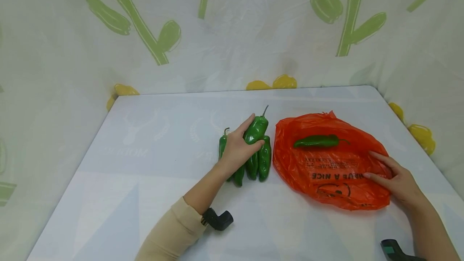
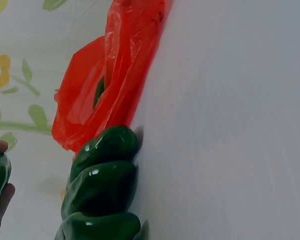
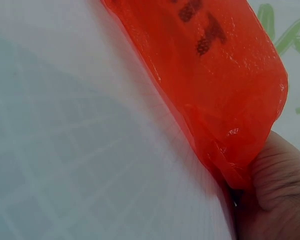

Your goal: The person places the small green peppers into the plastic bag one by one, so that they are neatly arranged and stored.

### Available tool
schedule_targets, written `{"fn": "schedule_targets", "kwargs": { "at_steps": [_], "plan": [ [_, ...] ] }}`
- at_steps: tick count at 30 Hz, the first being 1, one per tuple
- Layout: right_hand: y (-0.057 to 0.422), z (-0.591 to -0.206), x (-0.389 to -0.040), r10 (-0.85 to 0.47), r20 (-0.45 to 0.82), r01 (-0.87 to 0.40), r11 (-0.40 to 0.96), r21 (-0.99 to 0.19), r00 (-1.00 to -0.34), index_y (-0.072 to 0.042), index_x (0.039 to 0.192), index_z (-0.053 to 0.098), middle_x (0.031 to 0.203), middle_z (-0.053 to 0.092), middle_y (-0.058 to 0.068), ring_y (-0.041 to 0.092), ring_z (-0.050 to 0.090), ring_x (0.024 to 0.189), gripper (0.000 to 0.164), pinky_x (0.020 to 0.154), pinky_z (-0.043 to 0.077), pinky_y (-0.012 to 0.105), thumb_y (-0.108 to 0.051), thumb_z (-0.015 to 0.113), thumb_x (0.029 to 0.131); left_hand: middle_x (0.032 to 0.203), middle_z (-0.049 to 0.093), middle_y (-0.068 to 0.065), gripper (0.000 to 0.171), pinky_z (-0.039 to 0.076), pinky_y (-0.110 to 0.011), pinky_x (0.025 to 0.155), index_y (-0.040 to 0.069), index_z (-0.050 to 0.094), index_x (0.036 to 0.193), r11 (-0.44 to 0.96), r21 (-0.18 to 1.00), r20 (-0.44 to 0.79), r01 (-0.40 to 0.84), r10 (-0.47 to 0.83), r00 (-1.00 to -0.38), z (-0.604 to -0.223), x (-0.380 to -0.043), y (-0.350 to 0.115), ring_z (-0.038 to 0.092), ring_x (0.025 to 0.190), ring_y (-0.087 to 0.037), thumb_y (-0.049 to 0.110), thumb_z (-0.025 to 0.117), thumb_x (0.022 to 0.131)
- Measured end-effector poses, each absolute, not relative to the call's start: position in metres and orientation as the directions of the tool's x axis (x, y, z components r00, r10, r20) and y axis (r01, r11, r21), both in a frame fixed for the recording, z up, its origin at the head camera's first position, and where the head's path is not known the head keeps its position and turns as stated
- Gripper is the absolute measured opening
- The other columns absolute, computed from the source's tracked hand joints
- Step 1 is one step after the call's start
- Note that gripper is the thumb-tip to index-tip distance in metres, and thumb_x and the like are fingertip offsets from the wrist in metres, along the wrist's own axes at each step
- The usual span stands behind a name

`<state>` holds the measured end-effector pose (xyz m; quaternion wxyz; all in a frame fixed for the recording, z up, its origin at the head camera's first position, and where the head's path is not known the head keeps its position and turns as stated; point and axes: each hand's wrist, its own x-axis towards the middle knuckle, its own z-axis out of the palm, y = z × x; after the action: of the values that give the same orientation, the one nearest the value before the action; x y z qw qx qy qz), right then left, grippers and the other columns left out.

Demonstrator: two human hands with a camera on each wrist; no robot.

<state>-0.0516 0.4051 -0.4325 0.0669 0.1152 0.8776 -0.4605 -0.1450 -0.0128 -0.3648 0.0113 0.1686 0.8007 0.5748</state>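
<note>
My left hand [image 1: 236, 149] grips a green pepper [image 1: 257, 129] between thumb and fingers, its stem pointing up and away. That pepper is raised over several other green peppers [image 1: 265, 160] lying side by side on the table; my hand partly hides them. To their right lies a red plastic bag [image 1: 290, 172] with its mouth spread wide. One green pepper [image 1: 316, 141] lies in it, stem to the right. At the bag's right edge, my right hand [image 1: 404, 182] holds the plastic; in the right wrist view the thumb [image 3: 280, 175] is against the red film.
A white table [image 1: 119, 180] with faint printed patterns carries everything. Behind it and at both sides hangs a pale curtain [image 1: 224, 43] with green leaves and yellow flowers. Dark wrist-worn devices [image 1: 219, 218] show at both wrists.
</note>
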Motion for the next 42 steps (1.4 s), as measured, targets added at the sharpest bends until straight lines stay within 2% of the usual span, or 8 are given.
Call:
{"fn": "schedule_targets", "kwargs": {
  "at_steps": [6, 10, 19, 28, 37, 42],
  "plan": [
    [0.405, -0.432, -0.052, 0.141, -0.230, 0.270, 0.545, -0.794, -0.963, -0.035, 0.150, 0.022, 0.159, 0.005, 0.010, 0.040, 0.011, 0.138, 0.071, 0.068, 0.049, 0.010, -0.036, 0.061, 0.091, 0.126, 0.059, -0.009, 0.066, 0.056, -0.028, 0.072, 0.017, 0.042, 0.144, 0.281, 0.930, 0.139, 0.237, 0.326, -0.935, -0.362, -0.144, -0.004, 0.059, 0.101, -0.021, 0.018, 0.070, 0.083],
    [0.405, -0.432, -0.053, 0.143, -0.225, 0.267, 0.551, -0.791, -0.964, -0.035, 0.150, 0.023, 0.159, 0.005, 0.010, 0.040, 0.011, 0.137, 0.071, 0.068, 0.048, 0.009, -0.036, 0.061, 0.091, 0.128, 0.058, -0.006, 0.064, 0.054, -0.027, 0.074, 0.018, 0.047, 0.141, 0.270, 0.934, 0.131, 0.233, 0.348, -0.928, -0.360, -0.145, 0.002, 0.058, 0.101, -0.020, 0.017, 0.072, 0.082],
    [0.407, -0.432, -0.054, 0.138, -0.219, 0.259, 0.557, -0.789, -0.966, -0.036, 0.150, 0.023, 0.159, 0.006, 0.007, 0.035, 0.014, 0.136, 0.070, 0.068, 0.047, 0.008, -0.035, 0.061, 0.091, 0.131, 0.057, -0.004, 0.063, 0.052, -0.023, 0.079, 0.016, 0.049, 0.139, 0.305, 0.891, 0.197, 0.337, 0.409, -0.891, -0.359, -0.147, 0.014, 0.056, 0.106, -0.018, 0.018, 0.075, 0.081],
    [0.407, -0.433, -0.053, 0.150, -0.225, 0.270, 0.559, -0.784, -0.963, -0.035, 0.150, 0.023, 0.159, 0.006, 0.009, 0.039, 0.011, 0.138, 0.070, 0.067, 0.046, 0.007, -0.036, 0.061, 0.091, 0.127, 0.058, -0.004, 0.063, 0.048, -0.019, 0.086, 0.015, 0.050, 0.138, 0.322, 0.854, 0.233, 0.408, 0.465, -0.854, -0.358, -0.147, 0.034, 0.055, 0.110, -0.016, 0.016, 0.075, 0.081],
    [0.407, -0.435, -0.052, 0.142, -0.217, 0.260, 0.553, -0.792, -0.966, -0.035, 0.150, 0.023, 0.159, 0.006, 0.008, 0.038, 0.011, 0.139, 0.070, 0.068, 0.047, 0.007, -0.035, 0.061, 0.091, 0.120, 0.055, -0.002, 0.064, 0.044, -0.013, 0.083, 0.014, 0.049, 0.139, 0.345, 0.827, 0.228, 0.444, 0.516, -0.826, -0.361, -0.147, 0.056, 0.053, 0.104, -0.010, 0.017, 0.075, 0.081],
    [0.406, -0.435, -0.052, 0.141, -0.213, 0.256, 0.558, -0.790, -0.967, -0.035, 0.150, 0.024, 0.159, 0.007, 0.008, 0.037, 0.012, 0.138, 0.070, 0.068, 0.047, 0.008, -0.035, 0.061, 0.091, 0.124, 0.058, -0.001, 0.063, 0.043, -0.011, 0.083, 0.014, 0.051, 0.137, 0.345, 0.804, 0.253, 0.485, 0.538, -0.804, -0.363, -0.146, 0.067, 0.054, 0.106, -0.009, 0.016, 0.076, 0.080]
  ]
}}
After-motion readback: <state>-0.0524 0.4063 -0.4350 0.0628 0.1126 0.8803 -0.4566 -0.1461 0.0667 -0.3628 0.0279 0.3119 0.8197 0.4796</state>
